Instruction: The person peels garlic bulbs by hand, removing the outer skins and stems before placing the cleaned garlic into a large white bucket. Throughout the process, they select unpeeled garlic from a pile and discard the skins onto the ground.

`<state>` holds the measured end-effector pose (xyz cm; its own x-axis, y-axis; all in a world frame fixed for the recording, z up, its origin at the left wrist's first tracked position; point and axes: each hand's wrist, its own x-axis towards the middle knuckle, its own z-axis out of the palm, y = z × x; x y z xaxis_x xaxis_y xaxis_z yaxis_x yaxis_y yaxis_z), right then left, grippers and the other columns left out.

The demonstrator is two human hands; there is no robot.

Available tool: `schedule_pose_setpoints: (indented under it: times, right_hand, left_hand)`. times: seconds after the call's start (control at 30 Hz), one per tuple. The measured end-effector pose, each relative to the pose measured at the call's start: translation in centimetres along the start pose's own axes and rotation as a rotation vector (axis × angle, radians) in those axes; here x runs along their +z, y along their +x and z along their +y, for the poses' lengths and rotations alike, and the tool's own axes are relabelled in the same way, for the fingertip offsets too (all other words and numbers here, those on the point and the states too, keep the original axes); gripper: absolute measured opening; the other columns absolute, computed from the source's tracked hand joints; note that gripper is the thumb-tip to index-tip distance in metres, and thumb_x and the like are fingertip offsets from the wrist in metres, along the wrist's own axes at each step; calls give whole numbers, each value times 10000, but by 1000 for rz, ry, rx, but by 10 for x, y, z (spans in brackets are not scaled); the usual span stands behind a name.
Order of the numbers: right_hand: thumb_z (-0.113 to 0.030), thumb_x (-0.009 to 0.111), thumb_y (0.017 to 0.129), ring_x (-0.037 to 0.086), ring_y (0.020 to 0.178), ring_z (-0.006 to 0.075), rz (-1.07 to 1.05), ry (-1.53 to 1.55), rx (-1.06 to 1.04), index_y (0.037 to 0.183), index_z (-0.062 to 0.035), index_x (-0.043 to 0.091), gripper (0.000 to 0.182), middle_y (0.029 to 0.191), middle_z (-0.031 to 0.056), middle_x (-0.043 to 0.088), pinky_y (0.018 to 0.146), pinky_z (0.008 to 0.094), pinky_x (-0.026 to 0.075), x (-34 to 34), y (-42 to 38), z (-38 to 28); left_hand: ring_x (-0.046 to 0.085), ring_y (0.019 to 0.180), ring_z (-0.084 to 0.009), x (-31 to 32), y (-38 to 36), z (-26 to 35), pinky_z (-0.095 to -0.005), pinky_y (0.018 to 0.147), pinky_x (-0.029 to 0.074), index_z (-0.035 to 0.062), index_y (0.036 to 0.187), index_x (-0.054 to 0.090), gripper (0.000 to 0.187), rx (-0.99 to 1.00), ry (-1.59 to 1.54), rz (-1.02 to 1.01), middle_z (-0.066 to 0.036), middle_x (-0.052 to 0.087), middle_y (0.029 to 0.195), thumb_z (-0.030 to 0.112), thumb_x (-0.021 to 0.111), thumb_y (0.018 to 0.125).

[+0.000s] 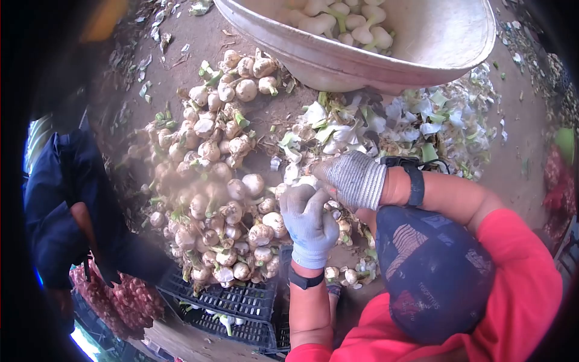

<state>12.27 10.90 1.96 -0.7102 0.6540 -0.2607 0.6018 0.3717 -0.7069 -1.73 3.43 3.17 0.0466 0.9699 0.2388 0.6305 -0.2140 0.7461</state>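
Observation:
My left hand (309, 224), in a pale grey glove, is curled closed beside the heap of garlic bulbs (226, 181). My right hand (354, 178), in a striped grey glove, is closed close to its fingertips. What lies between or inside the fingers is too small and hidden to name. The bulbs are whitish, soiled with earth, some with short green stems. Peeled skins and leaves (338, 130) lie just beyond my right hand. Each wrist has a dark band.
A large pale tub (356, 60) with clean white bulbs (362, 24) stands at the top. Black crates (235, 301) sit below the heap. Another person in dark clothes (69, 205) is at the left, near red net sacks (123, 295). A dark cap (431, 271) and red sleeves fill the lower right.

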Motion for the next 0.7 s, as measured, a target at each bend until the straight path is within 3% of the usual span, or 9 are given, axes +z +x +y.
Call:
schedule_pose_setpoints:
  times: [0.23,0.37,0.43,0.5,0.57,0.6,0.67,0.7]
  right_hand:
    - [-208,593,738,620,667,344,83,-145,-58,787,-44,595,171,689,168,612,604,433,494,7,2,18]
    - [-180,553,749,617,706,365,239,-18,333,848,-45,621,181,748,191,625,652,443,498,21,16,83]
    - [-106,540,748,622,801,375,188,-20,376,1026,-63,621,293,861,213,638,715,427,505,19,12,93]
    - [-47,515,741,618,877,358,37,7,353,1092,-71,604,363,945,215,630,771,408,503,11,8,77]
    - [-36,497,742,610,929,343,220,162,115,1118,-68,596,390,1012,206,622,832,390,488,52,10,108]
    - [-38,495,742,609,926,343,174,145,141,1120,-64,592,391,1002,205,623,835,393,485,40,10,93]
    - [-44,487,743,608,916,344,58,142,207,1127,-55,583,396,974,208,623,838,399,478,18,9,65]
    - [-46,496,742,600,920,351,-9,164,245,1118,-51,586,387,974,209,621,834,399,477,15,13,63]
  left_hand:
    - [506,807,-237,7,-9,-3,-327,720,421,36,802,598,307,-143,-109,64,-112,509,869,-98,428,584]
    - [499,835,-194,-5,2,10,-304,715,446,27,784,615,296,-154,-256,82,-97,506,904,-122,428,609]
    - [520,920,-206,-15,29,22,-322,809,455,26,917,617,348,-49,-454,223,-102,513,984,-128,471,641]
    - [511,1052,-234,-22,81,38,-349,897,440,41,1148,542,492,165,-540,382,-108,490,1109,-96,570,677]
    - [470,1150,-270,-36,118,47,-372,929,429,58,1303,410,690,209,-487,427,-124,442,1236,-38,667,670]
    - [448,1165,-274,-34,117,23,-399,943,420,52,1316,397,737,154,-186,433,-148,405,1294,-5,702,647]
    - [438,1173,-332,-24,115,-37,-411,960,396,85,1285,442,686,-221,295,322,-231,422,1253,71,709,653]
    - [458,1142,-359,-16,99,-82,-418,936,414,108,1264,464,633,-310,867,116,-245,455,1199,165,704,680]
